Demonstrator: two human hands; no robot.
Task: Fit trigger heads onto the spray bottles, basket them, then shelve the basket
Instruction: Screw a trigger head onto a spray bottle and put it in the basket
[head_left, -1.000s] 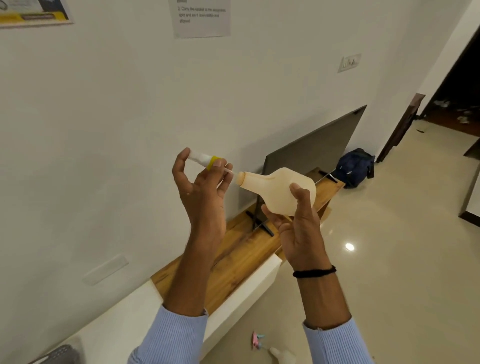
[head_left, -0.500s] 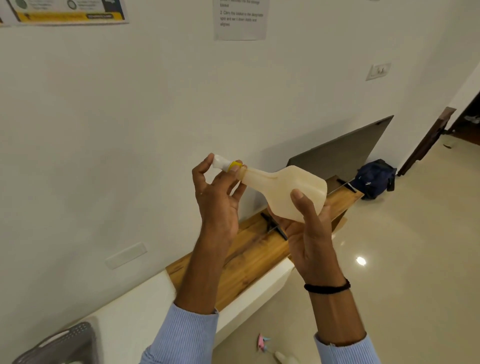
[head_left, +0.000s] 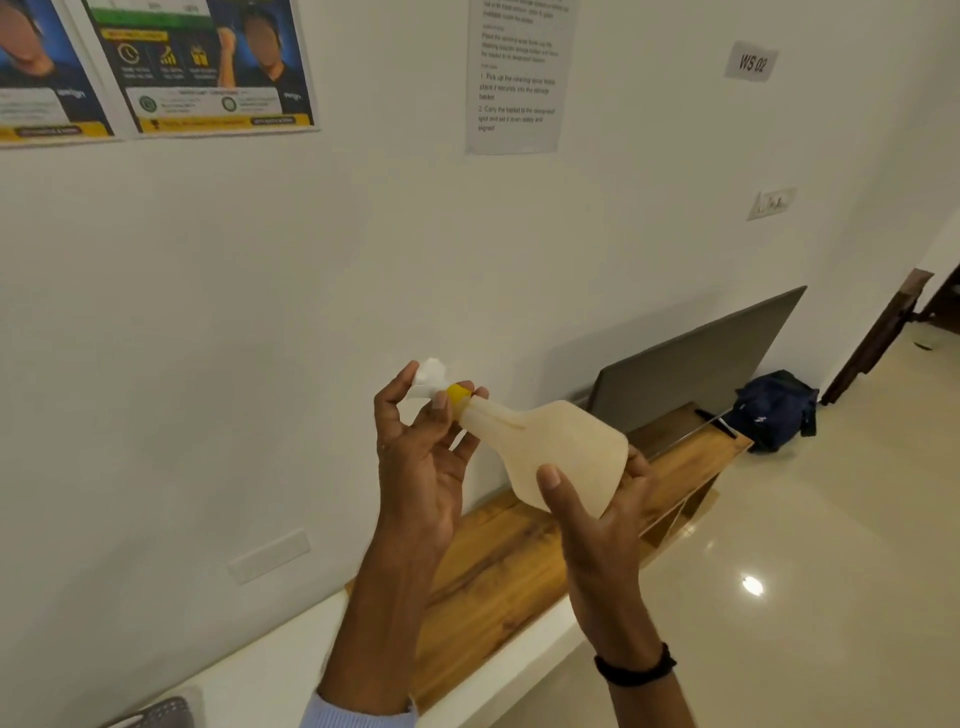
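Yellow collar (head_left: 458, 393) pinched in the left hand (head_left: 421, 457) meets the neck of the spray bottle (head_left: 558, 457), gripped mid-air by the right hand (head_left: 597, 530); twisting squarely should avoid cross-threading.

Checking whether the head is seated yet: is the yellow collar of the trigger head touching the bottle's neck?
Touching. The head view shows the yellow collar butted against the neck of the bottle with no gap, left hand pinching the collar, right hand holding the base.

The cream translucent spray bottle (head_left: 561, 452) is tilted almost flat in mid-air above the wooden shelf (head_left: 498, 577), neck pointing toward the wall. A white trigger head (head_left: 430, 375) with a yellow collar (head_left: 457, 393) sits at its mouth.
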